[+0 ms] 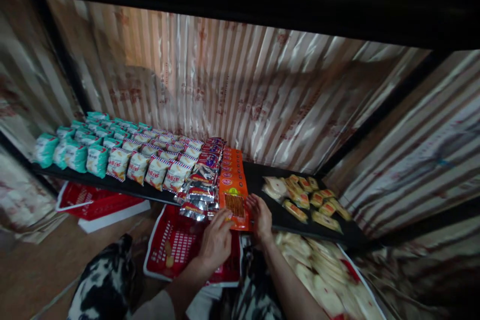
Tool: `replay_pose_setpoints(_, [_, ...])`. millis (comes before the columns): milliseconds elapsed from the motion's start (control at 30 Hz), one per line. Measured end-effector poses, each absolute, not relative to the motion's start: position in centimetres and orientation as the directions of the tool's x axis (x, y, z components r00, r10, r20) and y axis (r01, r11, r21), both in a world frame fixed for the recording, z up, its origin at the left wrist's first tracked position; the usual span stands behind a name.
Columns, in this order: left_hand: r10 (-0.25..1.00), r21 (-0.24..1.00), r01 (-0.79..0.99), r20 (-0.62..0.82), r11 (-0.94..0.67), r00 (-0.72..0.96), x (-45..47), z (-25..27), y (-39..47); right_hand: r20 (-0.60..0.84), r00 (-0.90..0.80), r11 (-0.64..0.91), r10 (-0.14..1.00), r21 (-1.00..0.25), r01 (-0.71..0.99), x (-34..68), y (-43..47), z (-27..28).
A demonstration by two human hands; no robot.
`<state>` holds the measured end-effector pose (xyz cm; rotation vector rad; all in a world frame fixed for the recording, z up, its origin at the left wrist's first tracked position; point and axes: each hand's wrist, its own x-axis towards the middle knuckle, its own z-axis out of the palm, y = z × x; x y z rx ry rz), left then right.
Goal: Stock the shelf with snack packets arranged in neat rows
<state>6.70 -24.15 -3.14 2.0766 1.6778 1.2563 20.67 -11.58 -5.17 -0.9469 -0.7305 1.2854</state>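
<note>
A row of orange snack packets (233, 165) runs front to back on the black shelf, the packets overlapping. The front one has a clear window showing brown sticks. My left hand (217, 237) is closed at this packet's lower left edge, its fingertips on the wrapper. Along the right edge lies my right hand (261, 217), fingers stretched out and touching the packet's side. Silver and red foil packets (200, 192) lie just left of the orange row, close to my left hand.
White snack bags (157, 172) and teal bags (75, 155) stand in rows at left. Small yellow packs (300, 197) and a pale round pack (275, 187) lie at right. Below are a red basket (180, 240) and a box of pale flat packs (326, 280). A dark shelf (240, 0) hangs overhead.
</note>
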Motion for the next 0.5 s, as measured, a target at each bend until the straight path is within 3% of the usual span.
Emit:
replay_pose_setpoints(233, [0.796,0.717,0.692,0.466,-0.083,-0.387,3.2,-4.2,-26.9,-0.093,-0.043,-0.103,0.995,-0.886,-0.452,16.9,-12.7,-4.5])
replay_pose_setpoints(367, [0.708,0.823,0.559,0.336,0.100,-0.621,0.3,-5.6,-26.8,-0.175,-0.130,-0.215,0.976,-0.865,-0.454,15.4,-13.3,-4.9])
replay_pose_setpoints(500, [0.612,0.925,0.300,0.100,0.234,-0.785,-2.1,-7.2,-25.7,-0.203,-0.130,-0.240,0.970,-0.861,-0.448,14.5,-13.5,-5.2])
